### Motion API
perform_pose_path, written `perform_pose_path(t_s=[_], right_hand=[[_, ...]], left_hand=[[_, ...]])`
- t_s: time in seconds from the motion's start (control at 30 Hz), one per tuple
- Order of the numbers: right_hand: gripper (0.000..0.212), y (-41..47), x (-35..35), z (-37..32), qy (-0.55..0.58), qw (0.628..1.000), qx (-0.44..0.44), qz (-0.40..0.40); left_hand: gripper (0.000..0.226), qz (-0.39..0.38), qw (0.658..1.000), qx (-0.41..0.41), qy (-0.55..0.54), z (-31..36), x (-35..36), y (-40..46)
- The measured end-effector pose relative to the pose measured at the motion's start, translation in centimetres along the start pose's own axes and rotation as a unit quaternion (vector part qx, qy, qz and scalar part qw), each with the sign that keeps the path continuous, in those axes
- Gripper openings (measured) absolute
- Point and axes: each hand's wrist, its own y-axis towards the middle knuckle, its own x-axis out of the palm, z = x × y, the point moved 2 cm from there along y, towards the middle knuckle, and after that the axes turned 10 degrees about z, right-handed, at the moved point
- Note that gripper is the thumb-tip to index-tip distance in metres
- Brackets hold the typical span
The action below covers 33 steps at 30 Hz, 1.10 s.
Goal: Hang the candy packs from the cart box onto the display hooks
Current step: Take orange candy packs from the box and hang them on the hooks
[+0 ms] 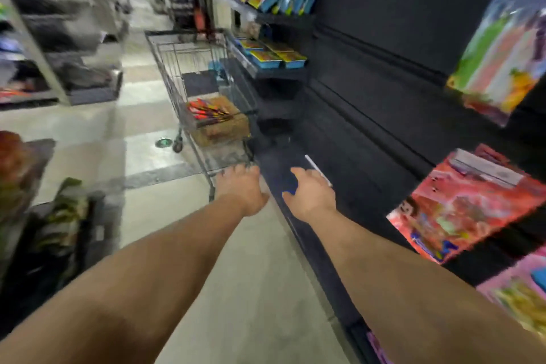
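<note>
- Reaching your left hand (pixel 240 188) and right hand (pixel 310 190), fingers loose and empty, toward the cart (pixel 189 74).
- Sitting inside the cart, a cardboard box (pixel 220 124) is holding candy packs (pixel 206 112).
- Standing right of the cart, dark shelving (pixel 384 68) is lining the tiled floor (pixel 251 289).

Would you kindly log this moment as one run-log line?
left hand: empty, reaching toward cart | right hand: empty, extended | candy packs: in box | nothing hung

Both bare forearms stretch forward and down, side by side. The left hand (pixel 240 188) is palm-down with fingers spread; the right hand (pixel 310 190) is loosely open, empty.
</note>
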Motion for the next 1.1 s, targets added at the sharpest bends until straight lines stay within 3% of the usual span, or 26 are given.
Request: perform_pose_path(t_s=[0.3, 0.73, 1.1], right_hand=[[0.057, 11.0, 5.9, -14.3, 0.012, 0.994, -0.092, -0.051], [0.05, 36.5, 10.7, -25.9, 0.045, 0.986, -0.152, -0.055], [0.055, 52.0, 18.8, -34.4, 0.032, 0.986, -0.149, -0.072]], left_hand=[[0.072, 0.012, 0.995, -0.1, -0.019, -13.2, -0.3, 9.0], [0.073, 0.064, 0.98, -0.189, -0.008, -25.5, -2.8, 32.6], [0.069, 0.046, 0.984, -0.17, -0.035, -34.7, 0.6, 49.6]])
